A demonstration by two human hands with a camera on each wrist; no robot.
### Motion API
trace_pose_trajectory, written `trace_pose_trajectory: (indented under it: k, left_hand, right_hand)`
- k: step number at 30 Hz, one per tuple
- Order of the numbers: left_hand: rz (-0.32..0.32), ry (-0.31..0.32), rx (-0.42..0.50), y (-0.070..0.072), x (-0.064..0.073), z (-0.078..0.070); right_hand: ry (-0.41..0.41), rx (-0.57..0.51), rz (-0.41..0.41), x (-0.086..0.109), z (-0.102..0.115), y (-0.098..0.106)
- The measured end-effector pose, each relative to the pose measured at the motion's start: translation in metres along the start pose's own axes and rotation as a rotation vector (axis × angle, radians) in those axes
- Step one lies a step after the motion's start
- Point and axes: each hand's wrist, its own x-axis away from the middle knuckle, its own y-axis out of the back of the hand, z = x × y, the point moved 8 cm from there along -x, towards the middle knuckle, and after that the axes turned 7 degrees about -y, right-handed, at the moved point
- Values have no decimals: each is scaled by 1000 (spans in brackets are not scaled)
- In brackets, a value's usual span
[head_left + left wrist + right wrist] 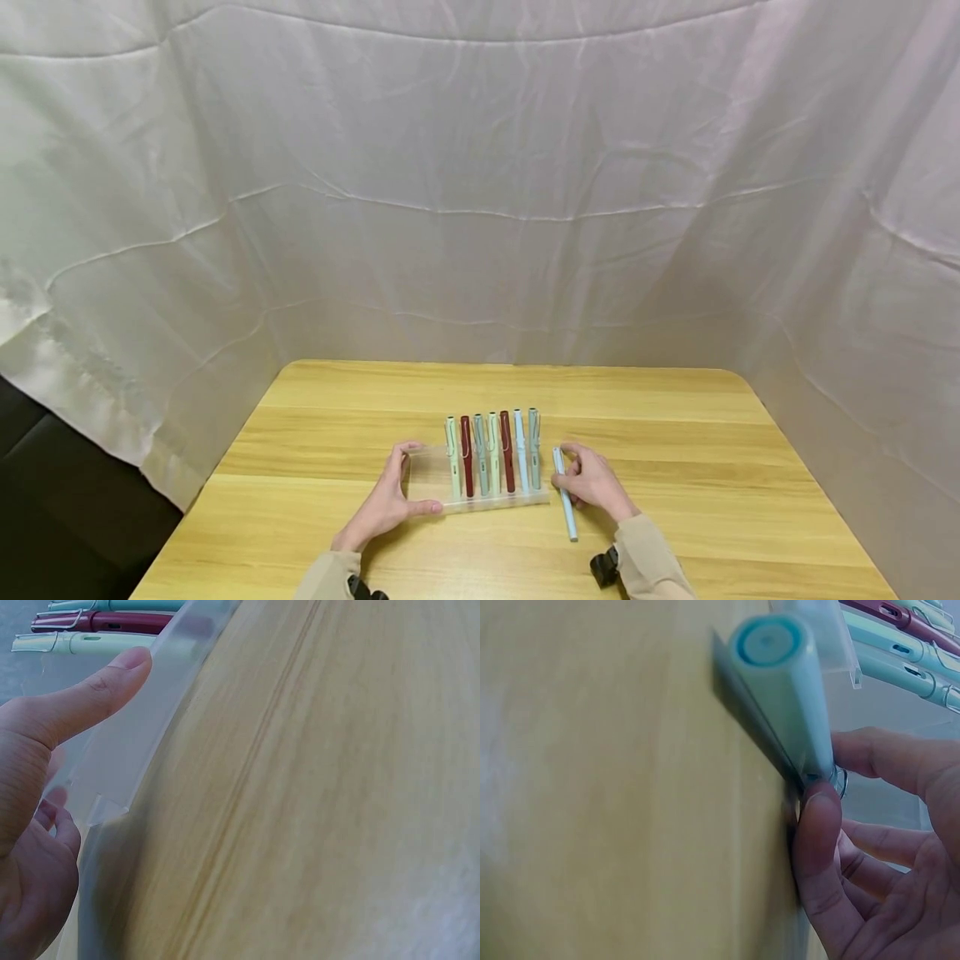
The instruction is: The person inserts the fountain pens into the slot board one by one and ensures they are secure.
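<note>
A clear plastic pen stand [429,477] sits on the table with several capped pens lying side by side in it, in light green, dark red, pale blue and grey-green. My left hand [386,502] holds the stand's left end, its thumb [112,686] over the front edge and the other fingers around the far side. To the right of the stand, my right hand [595,482] pinches a light blue pen [568,515] between thumb and fingers. In the right wrist view, that pen [799,697] points its round end toward the camera. The stand's left portion holds no pens.
The wooden table [315,417] extends around the stand on all sides. Pale curtains [480,250] hang behind the table and along both sides. A dark surface [67,500] shows beyond the table at the lower left.
</note>
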Motion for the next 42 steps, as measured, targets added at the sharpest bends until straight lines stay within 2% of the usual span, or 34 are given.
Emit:
trace_pose_trajectory:
  k: [9,20,25,30,38,42]
  left_hand:
    - [17,46,28,-1,1,1]
    - [4,18,22,-1,1,0]
    - [7,19,25,-1,1,0]
    - [7,17,27,-1,1,0]
    - [8,-1,18,-1,1,-2]
    - [6,6,21,-1,1,-1]
  right_hand:
    - [-1,-3,-20,1,0,0]
    - [-10,-47,-47,5,1,5]
    - [-16,-99,-49,8,2,7]
    - [-9,-177,-19,8,2,8]
    - [77,-292,32,9,11,12]
    - [82,-318,28,12,15,13]
